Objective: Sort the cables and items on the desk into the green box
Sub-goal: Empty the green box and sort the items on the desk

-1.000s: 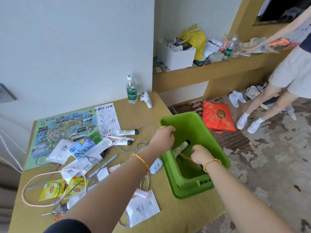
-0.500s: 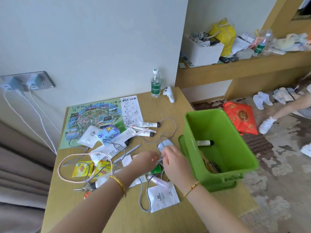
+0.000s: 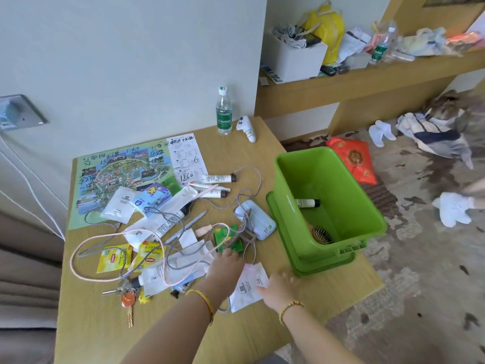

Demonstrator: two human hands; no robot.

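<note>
Both hands have dropped lower in the frame since half a second ago, away from the cable knot by the white case and onto the white sachet (image 3: 248,285) near the bottom centre. The left hand (image 3: 227,267) lies over the sachet's upper left edge, knuckles up; whether its fingers pinch anything I cannot tell. The right hand (image 3: 280,285) rests with relaxed, spread fingers on the sachet's right edge, holding nothing that shows.

The green box (image 3: 328,206) stands right of centre on the table (image 3: 91,324), just beside the right hand, its far side near the table's right edge. Inside lie a dark-capped tube (image 3: 307,203) and a hairbrush (image 3: 321,233).

Left of the box the white case (image 3: 256,219) sits under a grey cable (image 3: 246,190), and a pink cable (image 3: 105,258) loops wide across tea bags (image 3: 131,258), papers and keys (image 3: 126,292) at lower left. More tubes (image 3: 219,185) and a map (image 3: 120,177) lie further up; a water bottle (image 3: 224,111) stands at the back.

Judged from this, the chief risk is tangling: a grey cable end runs under the sachet, so lifting it quickly could drag the loops and sweep light packets off the table. A careless reach might also nudge the box toward the floor
</note>
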